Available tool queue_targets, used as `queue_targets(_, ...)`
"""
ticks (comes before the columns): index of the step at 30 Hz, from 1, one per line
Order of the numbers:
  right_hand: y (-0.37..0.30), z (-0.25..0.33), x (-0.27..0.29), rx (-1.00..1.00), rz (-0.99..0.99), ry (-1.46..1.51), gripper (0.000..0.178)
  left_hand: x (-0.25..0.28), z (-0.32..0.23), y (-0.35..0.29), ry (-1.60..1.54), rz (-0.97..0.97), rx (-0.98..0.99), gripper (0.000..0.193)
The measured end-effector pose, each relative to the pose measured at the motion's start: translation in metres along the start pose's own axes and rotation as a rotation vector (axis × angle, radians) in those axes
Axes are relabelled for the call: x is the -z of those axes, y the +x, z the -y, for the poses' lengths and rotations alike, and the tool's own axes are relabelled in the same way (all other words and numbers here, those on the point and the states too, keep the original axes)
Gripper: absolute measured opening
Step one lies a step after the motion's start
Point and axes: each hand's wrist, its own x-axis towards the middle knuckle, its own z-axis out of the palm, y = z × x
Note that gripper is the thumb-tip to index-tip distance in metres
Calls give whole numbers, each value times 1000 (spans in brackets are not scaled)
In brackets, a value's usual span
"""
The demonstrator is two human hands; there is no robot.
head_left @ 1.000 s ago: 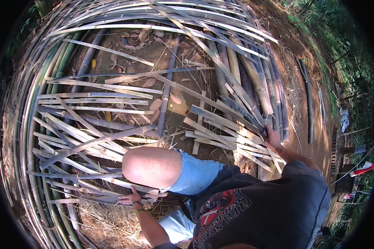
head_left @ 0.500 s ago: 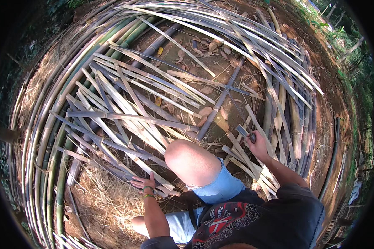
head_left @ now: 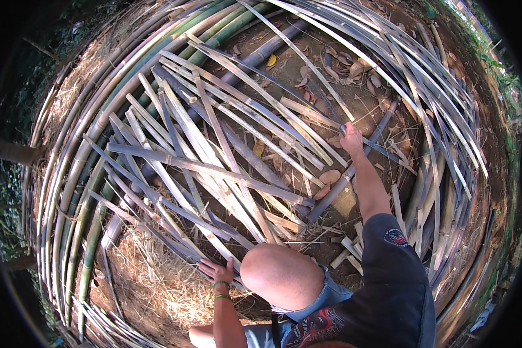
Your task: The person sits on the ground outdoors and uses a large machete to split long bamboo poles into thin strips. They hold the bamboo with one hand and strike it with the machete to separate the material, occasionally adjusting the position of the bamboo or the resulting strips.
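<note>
My right hand (head_left: pixel 351 140) reaches far forward, closed. A small blue-grey bit of a knife (head_left: pixel 343 129) shows at its fingers; the handle is hidden in the fist. The hand lies over a split bamboo strip (head_left: pixel 307 112), against a thin dark strip (head_left: pixel 383 152); whether it touches either I cannot tell. Left of my bent knee (head_left: pixel 278 275), my left hand (head_left: pixel 217 272) is open, fingers stretched out over the near ends of bamboo strips (head_left: pixel 223 249). Dry straw (head_left: pixel 174 278) lies beside it.
A loose heap of split bamboo (head_left: pixel 209 168) covers the ground ahead. Long bamboo poles (head_left: pixel 75 191) curve along the left, and long thin strips (head_left: pixel 441 98) along the right. A dark pole (head_left: pixel 354 165) lies below my right arm. Dry leaves (head_left: pixel 359 68) lie farther off.
My right hand has moved from beside my knee, at the short pieces on the right, far forward over the strips. My left hand stays by the strip ends. The whole view has shifted.
</note>
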Motion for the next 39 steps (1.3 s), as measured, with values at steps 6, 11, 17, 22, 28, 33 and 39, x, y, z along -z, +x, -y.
queue_targets(6,-14,-21,17,53,-13,96,42,-10,7,7,76,-7,18,135)
queue_targets(11,-28,-13,58,228,-50,194,37,-13,2,6,48,-37,19,133)
queue_targets(17,-11,17,136,405,-191,316,31,-11,8,10,-12,-39,-15,133)
queue_targets(22,43,15,187,300,-188,254,32,-13,13,12,-26,-63,-32,133)
queue_targets(28,63,-16,143,136,-541,91,33,12,-22,-15,-32,33,31,136)
queue_targets(33,38,-6,47,-61,-162,308,29,-13,11,10,34,-77,-45,136)
queue_targets(39,28,33,-12,18,-92,247,30,-4,6,3,6,-35,-68,135)
